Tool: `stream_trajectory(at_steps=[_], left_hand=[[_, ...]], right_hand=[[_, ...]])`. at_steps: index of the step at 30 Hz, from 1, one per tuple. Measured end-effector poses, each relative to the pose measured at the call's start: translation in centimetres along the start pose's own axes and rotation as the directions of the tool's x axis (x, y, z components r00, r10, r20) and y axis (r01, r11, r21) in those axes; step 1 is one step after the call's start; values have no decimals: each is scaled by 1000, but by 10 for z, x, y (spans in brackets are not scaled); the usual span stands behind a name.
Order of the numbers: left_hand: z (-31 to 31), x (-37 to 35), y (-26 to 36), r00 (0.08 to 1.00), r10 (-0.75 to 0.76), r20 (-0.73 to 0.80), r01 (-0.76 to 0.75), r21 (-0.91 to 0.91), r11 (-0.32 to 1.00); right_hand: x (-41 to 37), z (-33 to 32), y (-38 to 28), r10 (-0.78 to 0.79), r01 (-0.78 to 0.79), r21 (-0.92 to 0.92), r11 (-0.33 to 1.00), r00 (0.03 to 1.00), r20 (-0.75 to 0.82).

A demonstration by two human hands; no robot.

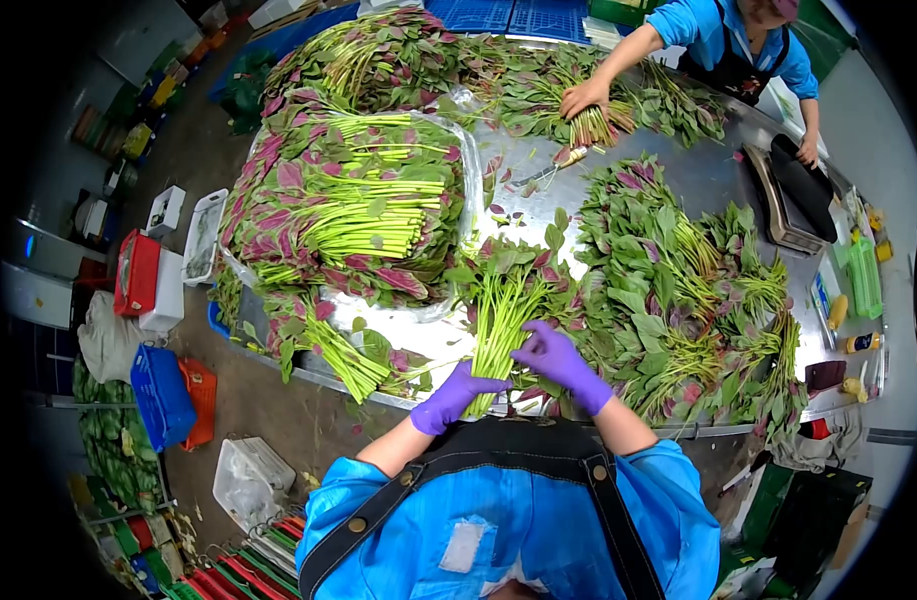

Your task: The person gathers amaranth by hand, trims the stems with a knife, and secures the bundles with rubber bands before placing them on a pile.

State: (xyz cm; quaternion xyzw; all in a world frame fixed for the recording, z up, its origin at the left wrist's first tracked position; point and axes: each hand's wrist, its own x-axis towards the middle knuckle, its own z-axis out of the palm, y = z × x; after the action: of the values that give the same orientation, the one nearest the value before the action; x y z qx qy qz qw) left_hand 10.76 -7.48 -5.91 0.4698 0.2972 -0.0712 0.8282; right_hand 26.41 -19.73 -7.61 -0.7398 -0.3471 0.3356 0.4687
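Observation:
My left hand (450, 402), in a purple glove, is wrapped round the lower stems of a bunch of amaranth (506, 315). The bunch stands near the table's front edge, its pale green stems towards me and its green and purple leaves pointing away. At the right side of these stems is my right hand (560, 366), also gloved in purple. Its fingers are bent together in a pinch; what lies between the tips, if anything, is too small to make out. A smaller bunch of amaranth (343, 355) lies to the left.
On the metal table (538, 205), a large amaranth pile (378, 215) sits on clear plastic at left, and loose amaranth (658, 280) spreads at right. A knife (548, 172) lies beyond. Across the table a co-worker's hand (586, 97) holds stems near a scale (783, 205).

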Motion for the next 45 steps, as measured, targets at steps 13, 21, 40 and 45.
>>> stream_trajectory(at_steps=[13,21,40,45], left_hand=[[1,0,-8,993,-100,67,109,-144,984],[11,1,-1,987,-157,35,161,-176,971],[87,94,62,830,523,193,-504,660,557],[115,118,75,831,462,309,-530,690,492]], right_hand=[[27,-32,-19,-3,-10,-246,969,999,-52],[29,-12,-24,-261,331,-350,876,936,235],[53,-74,-63,104,12,457,889,968,-229],[123,-219,-74,-28,185,357,916,915,-403]])
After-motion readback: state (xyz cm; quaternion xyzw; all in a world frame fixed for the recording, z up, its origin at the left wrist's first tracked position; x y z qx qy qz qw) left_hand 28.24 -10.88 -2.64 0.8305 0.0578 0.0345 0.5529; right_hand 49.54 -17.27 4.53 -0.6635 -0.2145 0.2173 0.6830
